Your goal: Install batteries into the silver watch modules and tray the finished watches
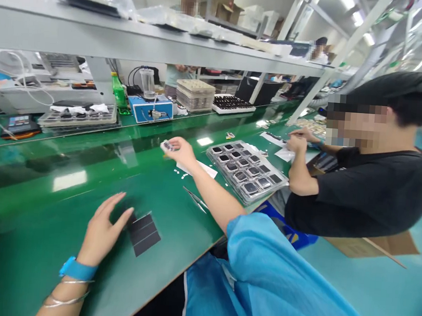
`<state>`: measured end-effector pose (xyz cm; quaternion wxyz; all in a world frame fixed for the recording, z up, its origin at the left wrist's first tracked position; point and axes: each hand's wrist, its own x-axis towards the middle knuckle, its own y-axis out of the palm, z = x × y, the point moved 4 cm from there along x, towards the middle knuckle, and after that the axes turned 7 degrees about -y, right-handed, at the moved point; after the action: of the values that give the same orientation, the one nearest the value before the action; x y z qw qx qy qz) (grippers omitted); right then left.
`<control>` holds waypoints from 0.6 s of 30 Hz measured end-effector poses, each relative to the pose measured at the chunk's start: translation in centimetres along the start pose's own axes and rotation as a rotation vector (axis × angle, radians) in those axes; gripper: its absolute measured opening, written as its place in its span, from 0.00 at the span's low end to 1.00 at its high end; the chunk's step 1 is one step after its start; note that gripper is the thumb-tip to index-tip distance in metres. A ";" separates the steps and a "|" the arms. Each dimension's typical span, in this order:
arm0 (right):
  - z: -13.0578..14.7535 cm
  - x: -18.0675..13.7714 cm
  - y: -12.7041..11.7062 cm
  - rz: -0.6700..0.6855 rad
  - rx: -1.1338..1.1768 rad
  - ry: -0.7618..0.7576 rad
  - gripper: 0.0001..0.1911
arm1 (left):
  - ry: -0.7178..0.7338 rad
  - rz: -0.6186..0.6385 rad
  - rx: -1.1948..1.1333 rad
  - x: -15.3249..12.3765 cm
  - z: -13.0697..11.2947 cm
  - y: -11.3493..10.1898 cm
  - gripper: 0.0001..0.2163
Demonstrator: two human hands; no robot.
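Our right hand (pixel 178 151) pinching a small pale part (pixel 164 146) beyond the tweezers (pixel 195 200), our left hand (pixel 102 231) loosely spread left of them, black strips (pixel 145 235) lying between.

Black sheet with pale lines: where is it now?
In the head view, the black sheet lies on the green tabletop, left of centre in the lower half, just right of the left hand and left of the tweezers.

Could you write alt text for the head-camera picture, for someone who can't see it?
A person's right hand holds a small whitish object over a green worktop; the open left hand is beside a dark, pale-lined rectangular sheet. To the right are silver metal tweezers, a clear plastic tray of dark square pieces and a black-shirted co-worker.
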<state>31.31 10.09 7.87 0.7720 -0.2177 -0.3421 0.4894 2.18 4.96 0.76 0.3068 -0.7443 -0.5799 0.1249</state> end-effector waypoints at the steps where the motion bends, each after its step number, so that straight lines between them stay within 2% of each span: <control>1: 1.8 -1.7 1.0 0.003 0.163 -0.123 0.22 | -0.071 -0.014 -0.139 0.0 -0.1 -0.6 0.27; 4: 6.1 -7.6 4.1 0.089 0.493 -0.397 0.17 | -0.193 0.053 -0.541 -0.5 -0.9 -1.1 0.32; 6: 7.6 -11.1 5.6 0.128 0.572 -0.487 0.14 | -0.190 0.121 -0.697 -0.9 -1.6 -0.7 0.35; 8: 7.9 -13.3 6.4 0.103 0.579 -0.541 0.11 | -0.200 0.142 -0.778 -1.0 -1.6 -0.2 0.35; 13: 6.9 -13.8 7.3 0.055 0.463 -0.665 0.06 | -0.191 0.094 -0.891 -0.4 -0.3 0.3 0.30; 18: 6.6 -13.7 6.6 -0.041 0.409 -0.744 0.04 | -0.083 0.053 -0.855 -0.6 -1.0 -0.4 0.25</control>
<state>18.49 0.50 3.55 0.6327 0.1383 -0.4977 0.5770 2.21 4.11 1.62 -0.0563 -0.8133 -0.5722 -0.0891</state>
